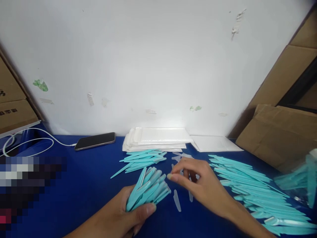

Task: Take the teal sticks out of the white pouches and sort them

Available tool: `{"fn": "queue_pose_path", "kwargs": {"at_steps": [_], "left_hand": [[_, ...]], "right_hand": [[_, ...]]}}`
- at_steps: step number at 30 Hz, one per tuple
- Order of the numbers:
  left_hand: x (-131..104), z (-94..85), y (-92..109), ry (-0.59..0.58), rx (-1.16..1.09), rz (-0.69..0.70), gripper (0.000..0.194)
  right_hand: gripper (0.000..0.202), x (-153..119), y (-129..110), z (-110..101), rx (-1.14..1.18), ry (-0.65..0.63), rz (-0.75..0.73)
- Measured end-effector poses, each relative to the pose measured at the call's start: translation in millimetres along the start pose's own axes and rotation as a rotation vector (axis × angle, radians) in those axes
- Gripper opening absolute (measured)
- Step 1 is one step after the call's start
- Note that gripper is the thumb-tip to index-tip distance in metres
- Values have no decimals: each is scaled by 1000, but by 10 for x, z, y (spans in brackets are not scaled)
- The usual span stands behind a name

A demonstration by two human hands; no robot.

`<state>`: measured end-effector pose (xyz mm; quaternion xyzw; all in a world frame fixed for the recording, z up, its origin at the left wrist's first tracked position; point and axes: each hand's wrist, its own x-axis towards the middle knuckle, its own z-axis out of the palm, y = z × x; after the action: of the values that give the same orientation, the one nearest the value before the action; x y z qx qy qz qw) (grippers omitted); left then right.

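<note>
My left hand (133, 210) is wrapped around a thick bundle of teal eyebrow razors (150, 188), their blade ends fanned up and to the right. Just right of the bundle is my right hand (195, 178), thumb and forefinger drawn together in a pinch. Whether anything small sits between those fingertips I cannot make out. Below and behind the right hand lie several loose translucent blade caps (177, 200), some partly hidden by it. A small pile of teal razors (143, 160) lies beyond the left hand, and a long spread of teal razors (260, 191) covers the table at right.
White padded envelopes (160, 135) are stacked against the white wall (158, 66), with a flat white envelope (215, 143) beside them. A phone (95, 141) on a white cable lies at left. Cardboard (282, 138) and a clear bag of razors (302, 181) bound the right side.
</note>
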<state>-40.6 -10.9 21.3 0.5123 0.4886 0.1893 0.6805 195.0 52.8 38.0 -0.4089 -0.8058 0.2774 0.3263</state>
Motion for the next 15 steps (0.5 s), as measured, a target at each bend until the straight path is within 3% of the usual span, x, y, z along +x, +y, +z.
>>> {"fn": "queue_pose_path", "kwargs": {"at_steps": [4, 15], "left_hand": [[10, 17, -16, 20, 1, 14, 56], [13, 33, -29, 46, -9, 36, 67]], "right_hand": [[19, -66, -94, 123, 68, -100, 23], [19, -100, -10, 340, 121, 37, 136]]}}
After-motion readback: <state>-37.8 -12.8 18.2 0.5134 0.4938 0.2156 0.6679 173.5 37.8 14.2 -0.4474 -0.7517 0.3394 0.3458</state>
